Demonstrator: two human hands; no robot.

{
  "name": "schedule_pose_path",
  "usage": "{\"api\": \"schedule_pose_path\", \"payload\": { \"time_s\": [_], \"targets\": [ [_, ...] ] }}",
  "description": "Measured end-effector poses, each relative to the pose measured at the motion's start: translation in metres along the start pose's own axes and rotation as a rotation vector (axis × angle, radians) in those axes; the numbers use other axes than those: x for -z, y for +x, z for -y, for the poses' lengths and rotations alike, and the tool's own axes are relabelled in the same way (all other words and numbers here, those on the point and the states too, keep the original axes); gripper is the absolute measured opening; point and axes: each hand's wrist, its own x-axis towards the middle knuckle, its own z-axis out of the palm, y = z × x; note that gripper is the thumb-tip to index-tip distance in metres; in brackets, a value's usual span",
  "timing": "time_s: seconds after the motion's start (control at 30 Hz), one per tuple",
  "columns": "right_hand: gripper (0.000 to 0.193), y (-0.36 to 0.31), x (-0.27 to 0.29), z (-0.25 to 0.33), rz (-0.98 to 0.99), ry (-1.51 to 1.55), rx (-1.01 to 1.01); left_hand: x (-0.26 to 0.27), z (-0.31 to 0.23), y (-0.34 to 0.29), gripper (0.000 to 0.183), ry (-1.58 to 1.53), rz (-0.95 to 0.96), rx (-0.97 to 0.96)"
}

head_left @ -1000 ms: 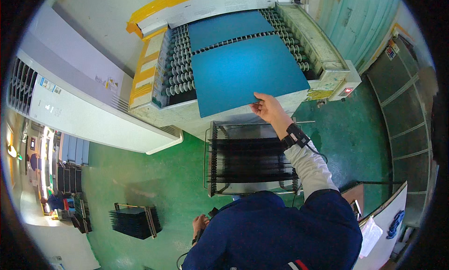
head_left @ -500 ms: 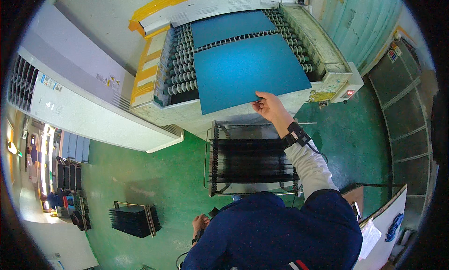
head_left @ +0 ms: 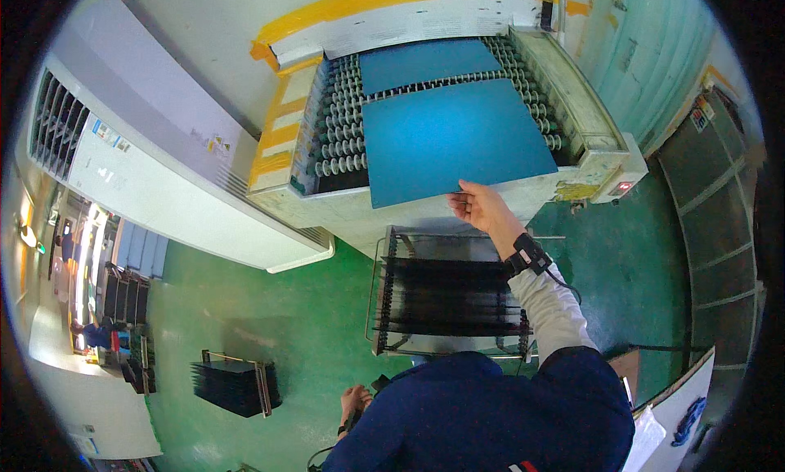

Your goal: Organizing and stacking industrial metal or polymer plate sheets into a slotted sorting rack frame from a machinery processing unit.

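Observation:
My right hand (head_left: 484,208) pinches the near edge of a flat blue panel (head_left: 454,141), thumb at the rim and fingers curled by the underside. The panel lies on the machine's rollers and juts over its front lip. Behind it, a second blue panel (head_left: 429,63) rests on the rollers (head_left: 339,137). Below my right forearm stands a slotted metal rack (head_left: 446,296) holding several dark panels. My left hand (head_left: 356,400) hangs low beside my body, fingers curled; anything inside them is hidden.
A white cabinet unit (head_left: 180,186) flanks the machine on the left. Another rack of dark panels (head_left: 237,384) stands on the green floor (head_left: 302,308). A board with papers (head_left: 650,431) is near my right side, and dark framed screens (head_left: 715,235) line the far right.
The whole view has shifted, so the machine and rack sit lower and farther right in the picture. My right hand stays at the panel's near edge; the left stays low.

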Motion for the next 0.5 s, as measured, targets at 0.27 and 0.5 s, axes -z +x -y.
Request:
{"api": "schedule_pose_path", "payload": {
  "time_s": [0.27, 0.5],
  "targets": [
    [0.023, 0.007, -0.001, 0.004, -0.003, -0.006, 0.017, 0.013, 0.018, 0.012, 0.008, 0.126, 0.046, -0.092],
    [0.027, 0.008, 0.001, 0.003, 0.029, 0.006, 0.000, -0.004, -0.001, -0.017, 0.010, -0.131, -0.032, 0.060]
  ]
}}
